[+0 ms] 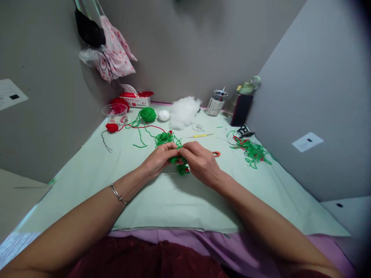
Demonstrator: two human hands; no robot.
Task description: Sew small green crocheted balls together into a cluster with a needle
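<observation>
My left hand (pixel 159 157) and my right hand (pixel 199 160) meet over the middle of the table, fingers pinched on a piece of green yarn work (pixel 182 169) with small red bits. Part of it hangs below the fingers; the rest is hidden by them. Just beyond my left hand lies a loose heap of green yarn (pixel 163 138) with a red bit at its edge. An orange handle loop (pixel 216 154) shows beside my right hand, its remainder covered. Farther back rests a yellow-handled crochet hook (pixel 203 135).
Along the back stand a green yarn ball (pixel 147 114), white ball (pixel 164 115), white stuffing (pixel 184 112), pen can (pixel 215 103), phone (pixel 242 111) and bottle (pixel 246 88). Tangled yarn scraps (pixel 253 151) lie right. A small red yarn ball (pixel 111 127) and clear tub (pixel 115 112) sit left.
</observation>
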